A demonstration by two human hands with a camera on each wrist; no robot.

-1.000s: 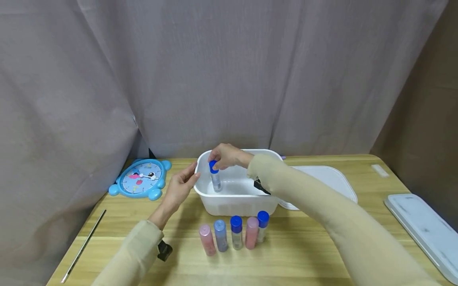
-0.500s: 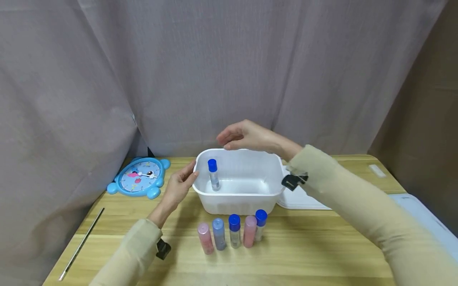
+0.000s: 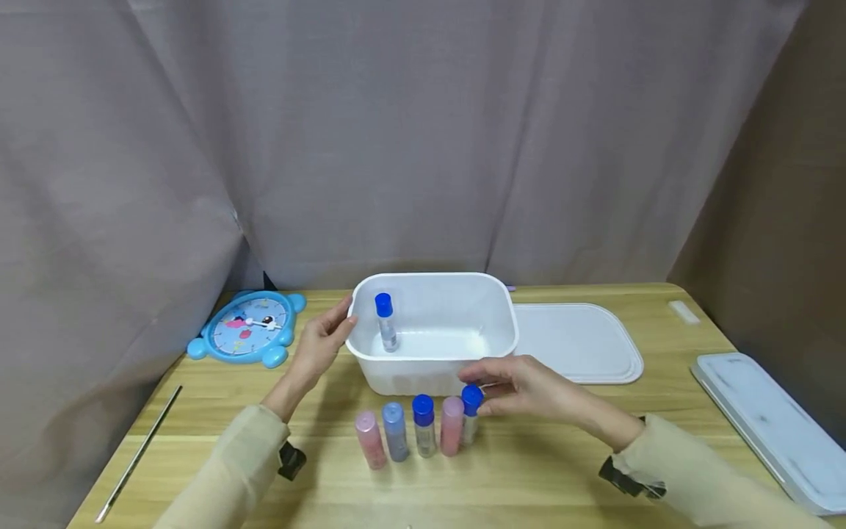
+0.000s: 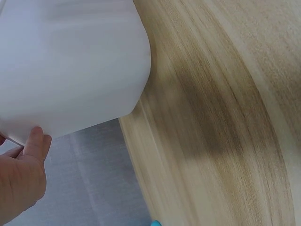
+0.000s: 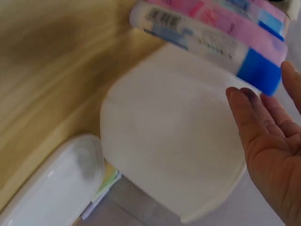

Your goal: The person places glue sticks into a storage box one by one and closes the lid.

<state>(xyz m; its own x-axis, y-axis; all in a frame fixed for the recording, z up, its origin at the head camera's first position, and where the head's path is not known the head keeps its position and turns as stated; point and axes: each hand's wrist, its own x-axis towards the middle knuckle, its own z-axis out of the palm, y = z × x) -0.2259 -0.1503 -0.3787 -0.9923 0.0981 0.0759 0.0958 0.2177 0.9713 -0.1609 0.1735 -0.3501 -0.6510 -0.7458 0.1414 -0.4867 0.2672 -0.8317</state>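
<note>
A white plastic bin (image 3: 410, 378) stands on the wooden table with a slim blue-capped bottle (image 3: 386, 327) upright inside its left end. My left hand (image 3: 319, 344) holds the bin's left rim, thumb on one side and fingers on the other. In front of the bin several small bottles stand in a row: a pink one (image 3: 371, 444), a bluish one (image 3: 395, 433), a clear one with a blue cap (image 3: 424, 430), another pink one (image 3: 452, 427) and a blue-capped one (image 3: 471, 400) at the right end. My right hand (image 3: 525, 388) reaches around that last cap, fingers spread; the right wrist view shows a gap beside the cap (image 5: 260, 70).
Right of the bin lies a flat white lid (image 3: 575, 344). A blue animal-shaped toy clock (image 3: 247, 327) is at the left, with a thin metal rod (image 3: 140, 454) nearer the front. A long white case (image 3: 769, 422) lies at the right edge, and a grey curtain (image 3: 396, 147) hangs behind.
My right hand let go of the blue-capped bottle inside the bin, rose out, then came down right and forward to the row's right end. The left hand stays on the rim.
</note>
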